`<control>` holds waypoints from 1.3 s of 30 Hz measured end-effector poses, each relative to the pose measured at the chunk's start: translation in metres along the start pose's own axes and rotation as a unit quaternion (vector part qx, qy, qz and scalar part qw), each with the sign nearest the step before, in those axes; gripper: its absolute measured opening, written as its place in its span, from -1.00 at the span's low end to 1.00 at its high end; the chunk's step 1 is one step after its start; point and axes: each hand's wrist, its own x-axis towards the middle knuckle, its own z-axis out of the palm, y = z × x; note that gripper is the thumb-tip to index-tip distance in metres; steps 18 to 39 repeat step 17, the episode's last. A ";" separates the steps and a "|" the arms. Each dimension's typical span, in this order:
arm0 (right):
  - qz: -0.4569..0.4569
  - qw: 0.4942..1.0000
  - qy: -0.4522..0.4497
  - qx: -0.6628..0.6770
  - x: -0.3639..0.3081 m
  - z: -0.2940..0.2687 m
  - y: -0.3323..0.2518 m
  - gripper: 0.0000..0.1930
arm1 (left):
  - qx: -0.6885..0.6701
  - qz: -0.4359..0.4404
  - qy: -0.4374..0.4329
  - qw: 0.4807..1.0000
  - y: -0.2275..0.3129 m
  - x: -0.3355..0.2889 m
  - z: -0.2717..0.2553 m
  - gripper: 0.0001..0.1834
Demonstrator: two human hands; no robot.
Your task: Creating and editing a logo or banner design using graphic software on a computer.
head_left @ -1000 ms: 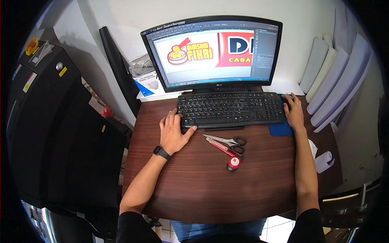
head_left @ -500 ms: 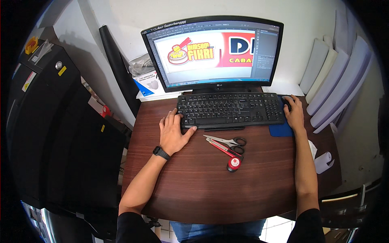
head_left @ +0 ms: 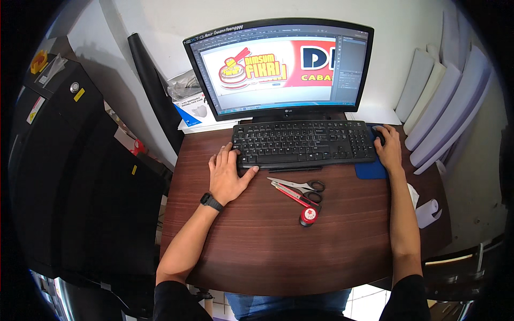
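Note:
My right hand [head_left: 389, 148] is curled over a black computer mouse [head_left: 379, 135], which is partly hidden beneath it, on a blue mouse pad [head_left: 370, 170]. At the left end of a black keyboard [head_left: 305, 143], my left hand [head_left: 227, 174] rests with fingers apart; its fingertips touch the corner keys and the thumb lies along the front edge. A dark watch [head_left: 211, 201] is on the left wrist. Behind the keyboard, a monitor [head_left: 284, 100] displays a design with a food-bowl logo and a red banner.
Scissors [head_left: 300, 185], a red cutter knife [head_left: 292, 193] and a small round red-topped item [head_left: 309, 216] lie on the brown desk [head_left: 257, 246]. Paper rolls [head_left: 447, 101] lean at the right. A mask box [head_left: 193, 109] stands left of the monitor; a large black machine [head_left: 80, 176] is farther left.
On the screen, the logo beside the red banner looks slightly larger and shifted. Both hands keep their places at the keyboard and mouse. The whole view has shifted a little.

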 end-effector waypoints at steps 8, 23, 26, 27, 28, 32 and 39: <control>-0.008 1.000 0.003 0.000 0.001 0.002 0.003 -0.64 | 0.004 0.001 0.003 1.000 -0.001 0.000 0.001 -0.26; 0.005 1.000 -0.018 -0.004 0.001 0.000 0.001 -0.62 | 0.014 0.006 0.005 1.000 0.000 0.001 0.001 -0.28; 0.005 1.000 -0.018 -0.004 0.001 0.000 0.001 -0.62 | 0.014 0.006 0.005 1.000 0.000 0.001 0.001 -0.28; 0.005 1.000 -0.018 -0.004 0.001 0.000 0.001 -0.62 | 0.014 0.006 0.005 1.000 0.000 0.001 0.001 -0.28; 0.005 1.000 -0.018 -0.004 0.001 0.000 0.001 -0.62 | 0.014 0.006 0.005 1.000 0.000 0.001 0.001 -0.28; 0.005 1.000 -0.018 -0.004 0.001 0.000 0.001 -0.62 | 0.014 0.006 0.005 1.000 0.000 0.001 0.001 -0.28; 0.005 1.000 -0.018 -0.004 0.001 0.000 0.001 -0.62 | 0.014 0.006 0.005 1.000 0.000 0.001 0.001 -0.28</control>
